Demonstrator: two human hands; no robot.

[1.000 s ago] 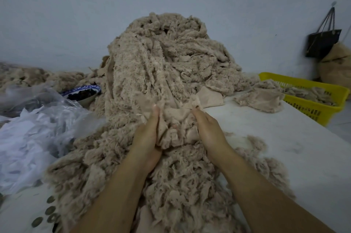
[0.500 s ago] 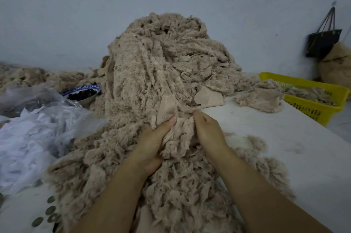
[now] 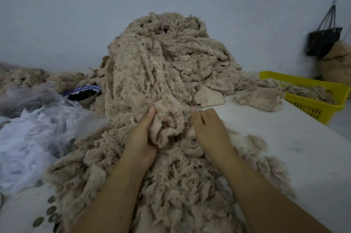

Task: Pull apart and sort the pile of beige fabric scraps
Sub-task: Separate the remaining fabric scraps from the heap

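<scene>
Head view: the pile of beige fabric scraps towers mid-bench and spills down to the near edge between both forearms. The left hand has a wad of scraps lifted off the front slope. Its thumb lies straight up the wad's face and its fingers curl round behind, with one fingertip poking through the folds. That grip is clamped firmly on the wad. The right hand sits just beside the wad's right edge, fingers curled in and tips blurred. Whether they pinch a strand or hold nothing, I cannot tell.

The step looks like teasing one piece free of the wad. To do it well, I'd say the left hand should anchor low while the right takes a single edge, not a fistful. The pull should go sideways over the open bench rather than upward, so the slope above doesn't slide down with it. These scraps look frayed and clingy, so short, slow pulls should part them more cleanly than a yank.

Where sorted pieces go is a guess. A yellow basket at the bench's far right already holds beige scraps, and a small heap lies just before it. A smooth flat piece rests at the pile's foot. Left of the pile sit crumpled clear plastic and a blue-rimmed bowl.
</scene>
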